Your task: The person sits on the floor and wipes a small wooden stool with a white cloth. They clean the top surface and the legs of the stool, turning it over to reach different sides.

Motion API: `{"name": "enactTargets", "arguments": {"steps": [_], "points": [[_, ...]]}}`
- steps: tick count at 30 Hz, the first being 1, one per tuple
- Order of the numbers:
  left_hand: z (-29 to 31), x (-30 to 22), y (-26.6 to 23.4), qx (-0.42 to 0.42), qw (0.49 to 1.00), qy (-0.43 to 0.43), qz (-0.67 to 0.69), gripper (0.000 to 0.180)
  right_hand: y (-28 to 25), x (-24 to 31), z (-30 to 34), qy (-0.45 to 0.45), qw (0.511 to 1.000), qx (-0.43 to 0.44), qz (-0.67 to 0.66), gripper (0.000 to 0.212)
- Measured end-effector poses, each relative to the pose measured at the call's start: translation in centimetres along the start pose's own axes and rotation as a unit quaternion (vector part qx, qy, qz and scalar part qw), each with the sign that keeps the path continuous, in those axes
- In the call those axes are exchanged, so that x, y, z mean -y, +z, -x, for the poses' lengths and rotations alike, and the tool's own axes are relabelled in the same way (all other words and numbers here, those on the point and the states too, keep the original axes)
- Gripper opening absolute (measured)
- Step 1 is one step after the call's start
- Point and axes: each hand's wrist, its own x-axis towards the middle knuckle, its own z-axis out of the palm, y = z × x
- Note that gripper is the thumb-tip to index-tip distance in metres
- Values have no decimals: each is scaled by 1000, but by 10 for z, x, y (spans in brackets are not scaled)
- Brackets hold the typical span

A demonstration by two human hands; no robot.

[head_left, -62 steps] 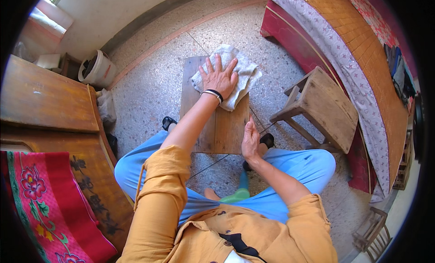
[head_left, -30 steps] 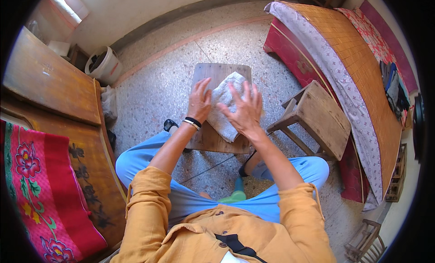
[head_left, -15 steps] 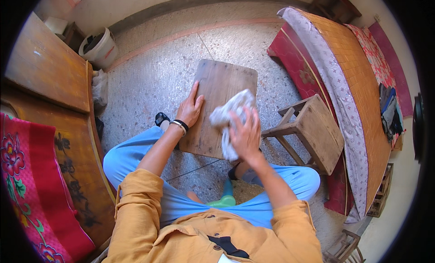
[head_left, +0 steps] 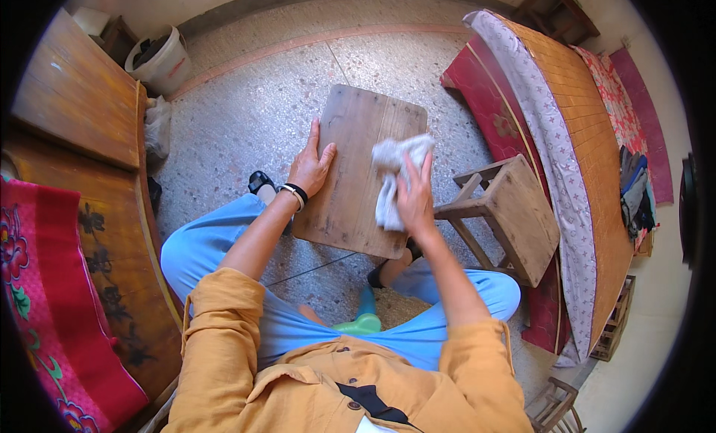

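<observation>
The wooden board [head_left: 356,172] is steadied by the flat, spread left hand [head_left: 311,164] while a bunched grey cloth [head_left: 394,176] is pinched in the right hand [head_left: 415,198] (grip closed round it) and pressed against the board's face.

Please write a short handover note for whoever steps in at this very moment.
Left hand: flat on the left edge of the worn rectangular wooden board, steadying it; black band on the wrist.
Right hand: gripping the crumpled off-white cloth, pressed on the board's right side.
The board rests tilted in front of the knees above the speckled floor; a small wooden stool stands to the right.
Done: cloth is bunched in hand and on the board.
Left: cannot tell how much of the surface remains to be wiped.
</observation>
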Motion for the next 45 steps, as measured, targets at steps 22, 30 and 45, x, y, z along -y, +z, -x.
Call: {"name": "enactTargets", "arguments": {"steps": [22, 30, 45], "points": [[-2, 17, 11, -32, 998, 35, 42, 53, 32, 11, -68, -107, 976, 54, 180, 46], [5, 4, 3, -61, 996, 44, 43, 54, -3, 43, 4, -185, 973, 91, 108, 51], [71, -59, 22, 13, 944, 288, -163, 50, 1, 32, 5, -190, 970, 94, 115, 55]]}}
